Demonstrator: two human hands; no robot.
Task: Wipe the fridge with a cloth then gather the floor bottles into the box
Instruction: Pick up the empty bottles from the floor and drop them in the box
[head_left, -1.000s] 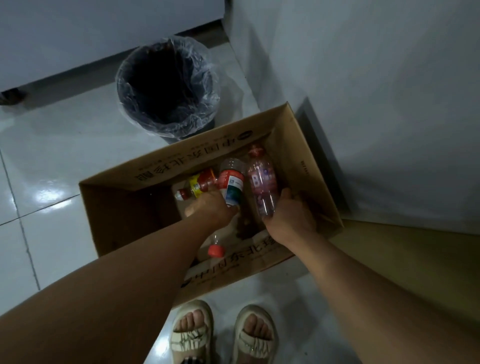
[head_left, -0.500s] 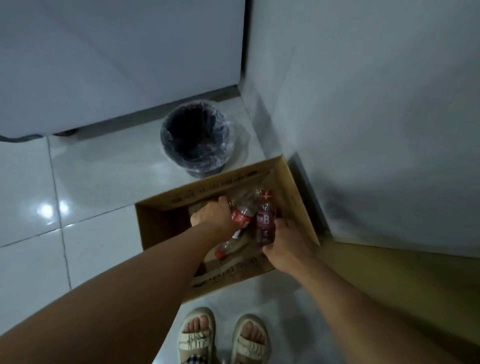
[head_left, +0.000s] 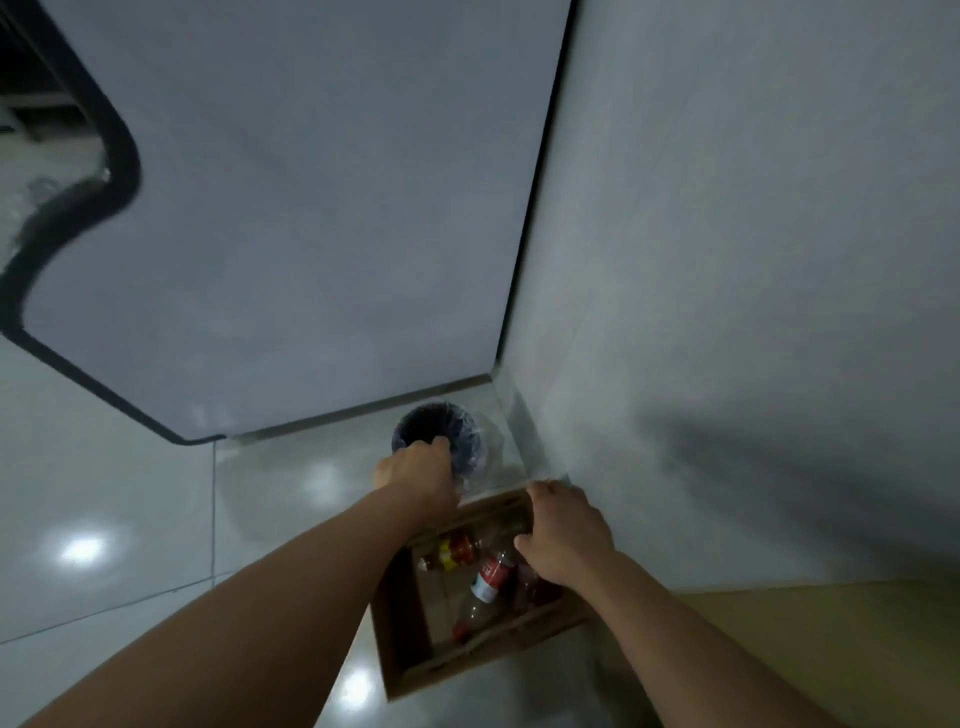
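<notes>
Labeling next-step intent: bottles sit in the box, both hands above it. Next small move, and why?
Probably draw both hands clear: the left hand and right hand appear to hold nothing, the bottles lie inside the box, and no bottle shows on the visible floor.

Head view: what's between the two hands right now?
In the head view, the far wall of the cardboard box lies between the left hand and the right hand. Bottles lie in the box nearer the camera.
</notes>
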